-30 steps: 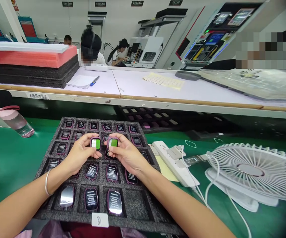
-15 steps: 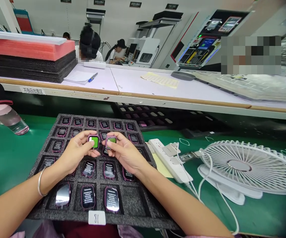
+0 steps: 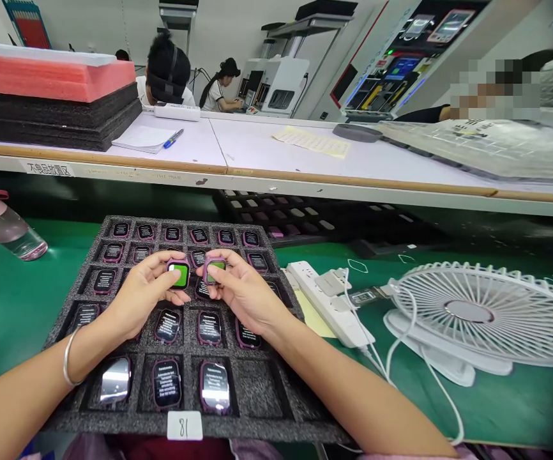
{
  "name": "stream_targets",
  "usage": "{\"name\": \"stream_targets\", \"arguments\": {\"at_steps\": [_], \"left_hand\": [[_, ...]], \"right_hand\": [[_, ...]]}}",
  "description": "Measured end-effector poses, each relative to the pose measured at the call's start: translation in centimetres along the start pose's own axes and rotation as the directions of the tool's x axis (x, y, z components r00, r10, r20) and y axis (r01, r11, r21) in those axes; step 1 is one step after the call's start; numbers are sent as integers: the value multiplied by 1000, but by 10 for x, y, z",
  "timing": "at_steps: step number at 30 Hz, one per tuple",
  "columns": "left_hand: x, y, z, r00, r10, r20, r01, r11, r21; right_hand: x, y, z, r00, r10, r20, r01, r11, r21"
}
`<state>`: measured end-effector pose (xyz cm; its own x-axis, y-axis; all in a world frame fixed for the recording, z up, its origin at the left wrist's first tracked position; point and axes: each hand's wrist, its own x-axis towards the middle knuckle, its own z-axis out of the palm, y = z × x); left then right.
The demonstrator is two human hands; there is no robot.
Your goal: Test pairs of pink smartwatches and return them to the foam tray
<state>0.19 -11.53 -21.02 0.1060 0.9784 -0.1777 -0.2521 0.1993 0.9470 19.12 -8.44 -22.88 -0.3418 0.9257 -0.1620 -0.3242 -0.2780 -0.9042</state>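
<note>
A dark foam tray (image 3: 267, 390) with a grid of pockets lies before me on the green mat, labelled 81 at its front edge. Several purple-cased smartwatch bodies (image 3: 166, 382) sit in the pockets, screens up. My left hand (image 3: 137, 295) pinches one watch (image 3: 179, 275) with a lit green screen above the tray's middle. My right hand (image 3: 241, 291) grips a second green-lit watch (image 3: 216, 268) right beside it. The two hands are nearly touching.
A white desk fan (image 3: 477, 316) lies to the right with its cable, beside a white power strip (image 3: 329, 305). A pink-capped bottle (image 3: 3, 223) lies at the left. A raised white shelf (image 3: 276, 153) carries stacked foam sheets (image 3: 51, 96). Other people work behind it.
Both hands and the tray have shifted slightly left and up in view as my head moved. The left watch's screen went from part white to fully green.
</note>
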Motion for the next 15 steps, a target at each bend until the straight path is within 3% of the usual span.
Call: {"name": "stream_targets", "arguments": {"at_steps": [15], "left_hand": [[-2, -1, 4, 1000, -15, 14, 15, 1000, -21]], "right_hand": [[-3, -1, -1, 1000, 2, -13, -2, 1000, 21]]}}
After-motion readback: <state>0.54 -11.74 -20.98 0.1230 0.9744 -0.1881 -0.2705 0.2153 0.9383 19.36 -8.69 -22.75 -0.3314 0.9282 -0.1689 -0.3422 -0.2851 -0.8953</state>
